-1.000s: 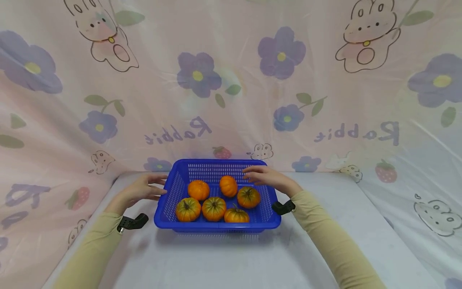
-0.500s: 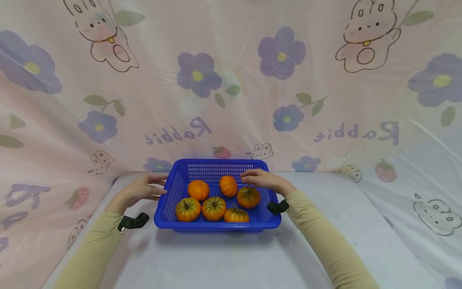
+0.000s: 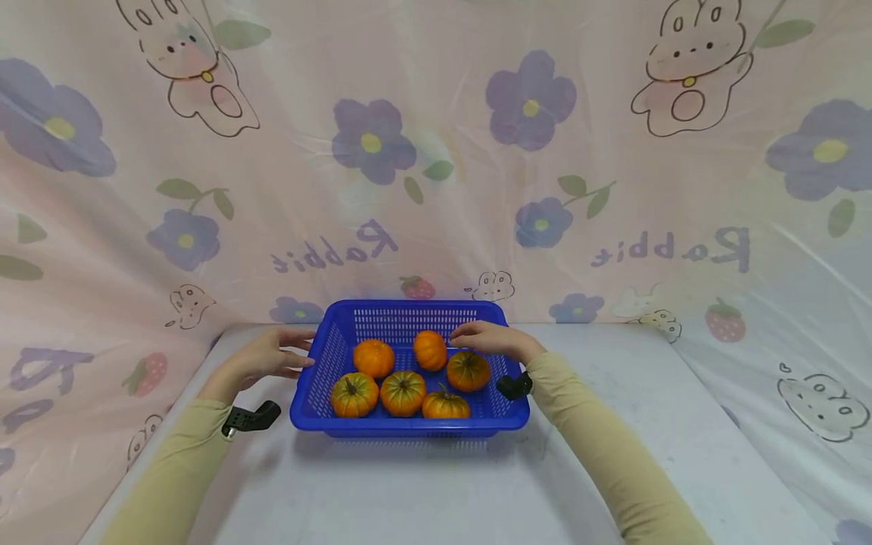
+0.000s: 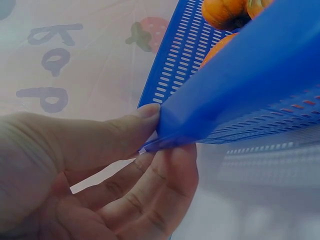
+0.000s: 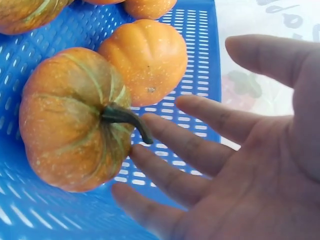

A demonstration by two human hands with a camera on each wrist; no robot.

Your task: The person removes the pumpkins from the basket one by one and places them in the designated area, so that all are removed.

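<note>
A blue plastic basket (image 3: 409,431) stands on the table with several small pumpkins inside. My left hand (image 3: 262,357) is at its left side; in the left wrist view the thumb (image 4: 142,120) lies on top of the rim (image 4: 185,117) and the fingers are underneath, pinching it. My right hand (image 3: 487,338) reaches over the right side of the basket, fingers spread and holding nothing. Its fingertips are right by a green-and-orange pumpkin (image 5: 70,125) with a dark curved stem (image 5: 125,117). A plain orange pumpkin (image 3: 430,351) lies tipped on its side just left of that hand.
Other pumpkins, an orange one (image 3: 374,358) and greenish ones (image 3: 354,395), sit on the left and front of the basket floor. A white table (image 3: 381,499) carries the basket. Behind it hangs a printed curtain (image 3: 450,219). Both wrists wear black camera mounts (image 3: 252,418).
My right hand has moved left and slightly lower over the basket, closer to the tipped orange pumpkin. The left hand, basket and pumpkins keep their places.
</note>
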